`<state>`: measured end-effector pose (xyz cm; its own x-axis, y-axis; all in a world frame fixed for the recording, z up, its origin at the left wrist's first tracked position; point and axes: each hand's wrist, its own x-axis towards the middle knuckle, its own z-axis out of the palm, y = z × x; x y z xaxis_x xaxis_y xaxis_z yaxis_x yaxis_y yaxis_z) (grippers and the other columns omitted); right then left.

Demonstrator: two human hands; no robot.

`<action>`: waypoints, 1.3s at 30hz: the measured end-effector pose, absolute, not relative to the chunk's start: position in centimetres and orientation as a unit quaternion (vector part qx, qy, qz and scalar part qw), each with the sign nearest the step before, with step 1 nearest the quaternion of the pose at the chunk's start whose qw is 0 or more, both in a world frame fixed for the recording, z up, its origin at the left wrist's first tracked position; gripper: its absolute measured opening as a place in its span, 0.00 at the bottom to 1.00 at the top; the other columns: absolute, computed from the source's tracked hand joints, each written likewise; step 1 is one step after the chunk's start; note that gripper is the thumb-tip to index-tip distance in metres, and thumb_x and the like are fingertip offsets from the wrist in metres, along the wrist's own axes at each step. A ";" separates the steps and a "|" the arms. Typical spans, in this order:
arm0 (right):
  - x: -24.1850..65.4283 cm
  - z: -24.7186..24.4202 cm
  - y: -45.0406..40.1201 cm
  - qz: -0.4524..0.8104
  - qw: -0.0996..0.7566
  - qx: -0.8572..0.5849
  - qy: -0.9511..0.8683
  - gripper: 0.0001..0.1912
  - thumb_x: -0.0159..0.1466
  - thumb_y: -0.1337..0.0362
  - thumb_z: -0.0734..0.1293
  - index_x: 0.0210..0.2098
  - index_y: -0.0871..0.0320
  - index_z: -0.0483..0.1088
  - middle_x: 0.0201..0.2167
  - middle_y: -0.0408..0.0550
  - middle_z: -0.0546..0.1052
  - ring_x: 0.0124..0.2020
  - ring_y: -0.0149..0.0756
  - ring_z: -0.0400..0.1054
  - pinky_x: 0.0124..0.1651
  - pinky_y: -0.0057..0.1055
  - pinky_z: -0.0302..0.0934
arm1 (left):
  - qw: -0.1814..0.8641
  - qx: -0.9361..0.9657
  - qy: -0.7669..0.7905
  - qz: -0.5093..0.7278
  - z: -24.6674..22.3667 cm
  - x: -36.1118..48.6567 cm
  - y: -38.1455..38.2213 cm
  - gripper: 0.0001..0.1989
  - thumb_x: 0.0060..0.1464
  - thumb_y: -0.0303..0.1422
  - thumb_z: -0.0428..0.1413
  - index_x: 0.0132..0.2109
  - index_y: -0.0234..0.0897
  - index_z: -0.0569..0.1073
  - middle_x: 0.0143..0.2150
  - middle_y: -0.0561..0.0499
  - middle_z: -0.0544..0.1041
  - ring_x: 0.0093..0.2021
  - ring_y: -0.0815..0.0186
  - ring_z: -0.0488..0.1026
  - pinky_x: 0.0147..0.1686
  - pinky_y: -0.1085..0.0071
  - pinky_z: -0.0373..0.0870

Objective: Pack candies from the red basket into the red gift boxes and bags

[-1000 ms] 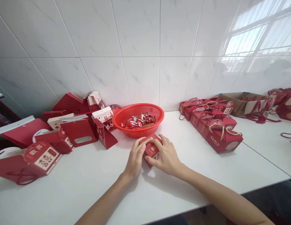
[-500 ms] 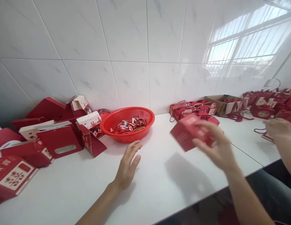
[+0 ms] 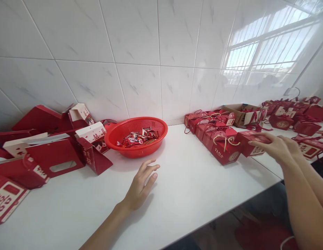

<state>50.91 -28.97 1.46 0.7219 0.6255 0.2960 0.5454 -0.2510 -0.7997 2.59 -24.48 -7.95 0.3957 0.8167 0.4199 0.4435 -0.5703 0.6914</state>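
My right hand (image 3: 274, 147) is closed on a small red gift box (image 3: 251, 139) with a pale label, at the right end of a row of finished-looking boxes. The held box sits just beside a red box with a twisted gold cord (image 3: 224, 146). My left hand (image 3: 143, 182) hovers over the white table, fingers spread and slightly curled, holding nothing. Just beyond it stands a red plastic basket (image 3: 135, 152) containing wrapped sweets (image 3: 137, 139).
Partly opened red and white cartons (image 3: 54, 158) crowd the left side. At the back right stands a brown cardboard box (image 3: 237, 118). Another person's hand (image 3: 294, 147) is right behind mine, its fingers partly hidden. More red boxes (image 3: 281, 121) lie at the far right.
My right hand has carried the red box rightward to the end of the row. The other person's hand has come left, close to mine. My left hand stays nearly still.
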 end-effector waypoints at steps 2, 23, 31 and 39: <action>50.9 -0.3 -28.2 0.105 0.536 -0.749 -0.375 0.16 0.48 0.62 0.77 0.36 0.59 0.76 0.33 0.52 0.77 0.35 0.40 0.68 0.42 0.39 0.59 | 0.242 0.800 0.396 0.380 -8.1 2.6 -24.4 0.18 0.68 0.42 0.46 0.53 0.42 0.76 0.62 0.43 0.69 0.58 0.55 0.72 0.54 0.60 0.74; 45.5 -1.1 -21.3 -0.251 0.591 -0.615 -0.458 0.22 0.59 0.45 0.64 0.39 0.57 0.75 0.46 0.63 0.78 0.54 0.58 0.70 0.59 0.55 0.59 | 0.285 0.817 0.372 0.335 -8.4 3.1 -25.0 0.19 0.68 0.42 0.44 0.54 0.39 0.74 0.63 0.40 0.66 0.47 0.60 0.76 0.50 0.59 0.74; 25.8 -2.8 -22.7 0.005 0.509 -0.336 -0.792 0.07 0.66 0.62 0.64 0.43 0.53 0.71 0.45 0.54 0.79 0.48 0.44 0.75 0.50 0.42 0.71 | 0.214 0.816 0.376 0.384 -7.7 1.6 -23.9 0.18 0.68 0.39 0.45 0.53 0.37 0.75 0.60 0.39 0.70 0.51 0.59 0.75 0.53 0.60 0.73; 18.4 -12.0 -26.6 0.144 0.366 -0.185 -0.901 0.15 0.63 0.73 0.62 0.48 0.54 0.67 0.51 0.57 0.74 0.50 0.45 0.71 0.50 0.42 0.70 | 0.000 0.760 0.455 0.465 -3.8 -5.4 -23.0 0.14 0.66 0.35 0.48 0.48 0.38 0.77 0.56 0.43 0.74 0.55 0.59 0.73 0.57 0.61 0.70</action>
